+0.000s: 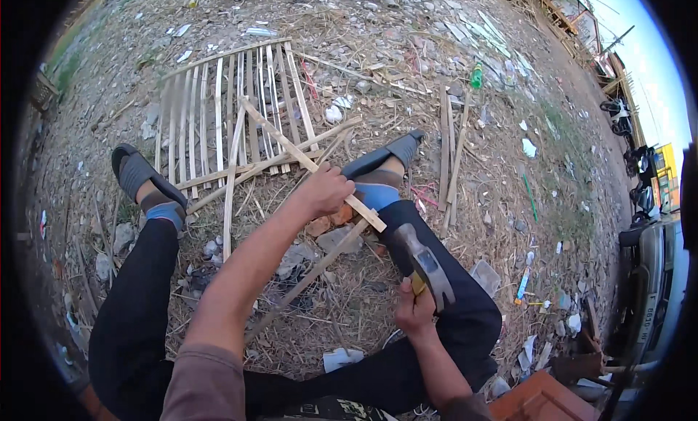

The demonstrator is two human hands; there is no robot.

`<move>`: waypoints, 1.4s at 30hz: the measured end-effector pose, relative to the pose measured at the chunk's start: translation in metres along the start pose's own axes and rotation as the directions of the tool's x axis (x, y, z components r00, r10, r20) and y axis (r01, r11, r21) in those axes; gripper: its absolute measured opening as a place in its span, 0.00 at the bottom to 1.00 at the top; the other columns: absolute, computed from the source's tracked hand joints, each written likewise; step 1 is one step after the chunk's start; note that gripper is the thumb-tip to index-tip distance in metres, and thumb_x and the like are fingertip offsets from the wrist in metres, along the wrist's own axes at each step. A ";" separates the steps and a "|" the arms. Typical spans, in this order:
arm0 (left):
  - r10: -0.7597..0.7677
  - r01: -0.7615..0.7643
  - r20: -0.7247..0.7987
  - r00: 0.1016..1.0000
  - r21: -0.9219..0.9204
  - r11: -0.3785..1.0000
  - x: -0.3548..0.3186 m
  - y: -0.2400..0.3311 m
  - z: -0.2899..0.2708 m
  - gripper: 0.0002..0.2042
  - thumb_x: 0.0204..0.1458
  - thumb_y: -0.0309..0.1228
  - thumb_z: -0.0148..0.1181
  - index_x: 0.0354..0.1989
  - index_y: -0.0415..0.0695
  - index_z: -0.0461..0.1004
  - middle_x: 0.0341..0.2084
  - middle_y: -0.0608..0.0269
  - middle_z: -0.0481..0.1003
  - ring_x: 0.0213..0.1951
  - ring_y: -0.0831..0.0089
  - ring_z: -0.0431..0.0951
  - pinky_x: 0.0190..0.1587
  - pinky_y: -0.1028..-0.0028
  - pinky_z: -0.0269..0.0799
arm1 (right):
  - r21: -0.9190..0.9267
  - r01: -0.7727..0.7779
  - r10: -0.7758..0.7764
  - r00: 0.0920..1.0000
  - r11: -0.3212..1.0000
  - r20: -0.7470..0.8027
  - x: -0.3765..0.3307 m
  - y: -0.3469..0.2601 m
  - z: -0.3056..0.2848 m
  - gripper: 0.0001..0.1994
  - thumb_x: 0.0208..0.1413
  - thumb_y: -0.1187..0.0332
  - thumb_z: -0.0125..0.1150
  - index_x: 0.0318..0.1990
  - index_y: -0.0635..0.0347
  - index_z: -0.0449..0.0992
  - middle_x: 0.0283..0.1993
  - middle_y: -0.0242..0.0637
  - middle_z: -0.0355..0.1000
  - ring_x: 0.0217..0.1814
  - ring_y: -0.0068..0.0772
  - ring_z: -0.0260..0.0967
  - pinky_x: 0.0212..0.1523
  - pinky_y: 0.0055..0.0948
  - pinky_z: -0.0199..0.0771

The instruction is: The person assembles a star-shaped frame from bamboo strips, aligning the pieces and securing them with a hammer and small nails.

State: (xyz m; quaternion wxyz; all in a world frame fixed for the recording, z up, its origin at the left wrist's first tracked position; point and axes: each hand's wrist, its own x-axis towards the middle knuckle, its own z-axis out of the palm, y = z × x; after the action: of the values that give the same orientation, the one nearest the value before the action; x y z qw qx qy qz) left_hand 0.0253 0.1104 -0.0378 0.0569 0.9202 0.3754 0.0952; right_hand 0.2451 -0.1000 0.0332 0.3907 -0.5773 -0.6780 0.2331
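My left hand (325,190) is closed around a long, pale wooden slat (283,143), slanting from beyond my feet down to my right knee. Under its near end, a second wooden strip (309,284) crosses at an angle; I cannot tell whether they are joined. In my right hand (416,312) is a claw hammer (429,267) with a yellow handle, raised over my right thigh. Its metal head is close to the slat's near end, apart from it. A grille of parallel wooden slats (218,123) lies on the ground between and beyond my feet.
Broken brick (342,214) and a stone slab (342,239) lie beneath the slat. Loose wooden strips (444,145) rest right of my right sandal (385,153). Litter and a green bottle (476,76) dot the rough ground. A parked vehicle (651,290) stands at the far right.
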 end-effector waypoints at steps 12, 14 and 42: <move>-0.019 0.012 0.097 0.995 0.076 0.997 0.008 0.003 -0.013 0.05 0.48 0.32 0.52 0.30 0.46 0.72 0.31 0.58 0.75 0.42 0.62 0.74 0.48 0.63 0.63 | -0.113 -0.026 0.020 0.998 0.993 -0.060 -0.016 0.027 0.017 0.07 0.59 0.69 0.52 0.33 0.64 0.70 0.19 0.48 0.67 0.20 0.53 0.68 0.21 0.41 0.66; -0.027 0.006 0.176 0.984 0.120 0.993 0.002 -0.003 -0.013 0.05 0.48 0.32 0.53 0.30 0.45 0.71 0.31 0.58 0.74 0.42 0.61 0.74 0.48 0.63 0.63 | -0.165 -0.377 0.393 0.917 0.911 0.075 0.007 -0.002 0.017 0.09 0.62 0.66 0.50 0.36 0.63 0.66 0.18 0.46 0.64 0.20 0.47 0.65 0.22 0.39 0.63; 0.073 -0.082 -0.244 0.967 -0.028 0.996 -0.003 0.004 -0.041 0.05 0.47 0.31 0.56 0.26 0.44 0.68 0.24 0.59 0.72 0.35 0.58 0.74 0.40 0.60 0.65 | 0.505 -0.377 0.500 0.856 0.777 -0.131 0.012 -0.003 0.009 0.08 0.60 0.67 0.56 0.37 0.63 0.69 0.18 0.22 0.60 0.16 0.12 0.54 0.16 0.19 0.53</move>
State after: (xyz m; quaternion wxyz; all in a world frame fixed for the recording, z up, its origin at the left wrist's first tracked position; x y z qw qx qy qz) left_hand 0.0168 0.1068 0.0021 0.0242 0.9144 0.3414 0.2162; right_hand 0.2355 -0.0881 0.0331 0.5353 -0.6355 -0.3912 0.3957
